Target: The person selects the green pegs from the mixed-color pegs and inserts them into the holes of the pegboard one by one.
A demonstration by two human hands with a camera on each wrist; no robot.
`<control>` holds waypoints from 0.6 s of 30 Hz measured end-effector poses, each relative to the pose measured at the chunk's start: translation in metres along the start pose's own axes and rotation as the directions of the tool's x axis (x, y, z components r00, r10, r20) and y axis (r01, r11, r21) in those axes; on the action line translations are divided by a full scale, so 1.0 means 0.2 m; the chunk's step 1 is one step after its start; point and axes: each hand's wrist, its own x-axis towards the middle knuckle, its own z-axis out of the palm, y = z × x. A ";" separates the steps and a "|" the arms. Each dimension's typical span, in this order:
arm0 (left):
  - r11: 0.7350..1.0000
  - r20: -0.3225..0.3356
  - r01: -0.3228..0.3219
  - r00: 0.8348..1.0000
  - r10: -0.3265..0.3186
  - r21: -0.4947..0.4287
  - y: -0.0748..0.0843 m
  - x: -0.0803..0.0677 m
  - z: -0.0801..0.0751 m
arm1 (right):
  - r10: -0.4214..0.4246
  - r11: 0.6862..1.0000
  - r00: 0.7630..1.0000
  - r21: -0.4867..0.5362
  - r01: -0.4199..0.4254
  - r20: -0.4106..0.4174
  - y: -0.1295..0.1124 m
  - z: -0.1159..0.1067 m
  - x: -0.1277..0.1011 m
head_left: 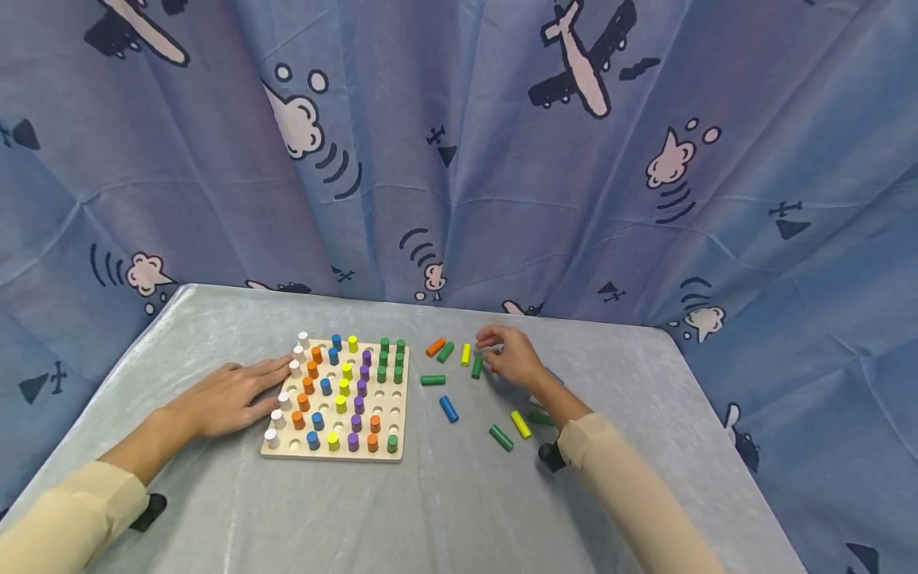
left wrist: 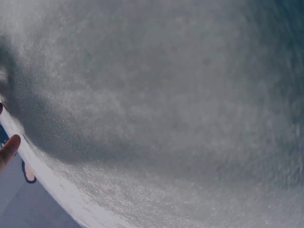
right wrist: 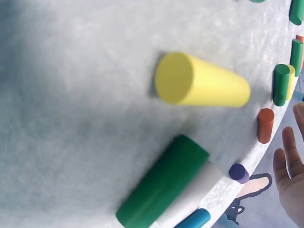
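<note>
"Left hand point(head_left: 233, 395)?"
"Fingers relaxed, resting on the square, light-wood pegboard point(head_left: 387, 402) at its nine o'clock edge."
"Right hand point(head_left: 515, 359)?"
"Fingers loosely spread, just beside a green cylindrical peg point(head_left: 476, 367) lying at the pegboard's three o'clock."

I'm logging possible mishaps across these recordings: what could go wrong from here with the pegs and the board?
A yellow peg and a green peg lie on their sides near the right sleeve; a brush might roll one away.
The left hand rests at the edge of the board, beside upright white pegs; a slip could shift the board or knock a peg.
</note>
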 end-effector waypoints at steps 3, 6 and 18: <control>1.000 0.004 0.004 1.000 -0.004 0.001 0.00 0.00 0.00 | -0.011 1.000 1.000 -0.011 0.011 0.011 0.01 0.01 0.00; 1.000 0.008 0.007 1.000 -0.007 -0.002 0.00 0.00 0.00 | -0.006 0.999 1.000 -0.040 0.007 0.016 0.02 0.02 0.00; 1.000 0.007 0.006 1.000 -0.006 0.001 0.01 0.00 -0.01 | -0.008 0.995 0.999 -0.104 0.013 0.053 0.05 0.04 0.01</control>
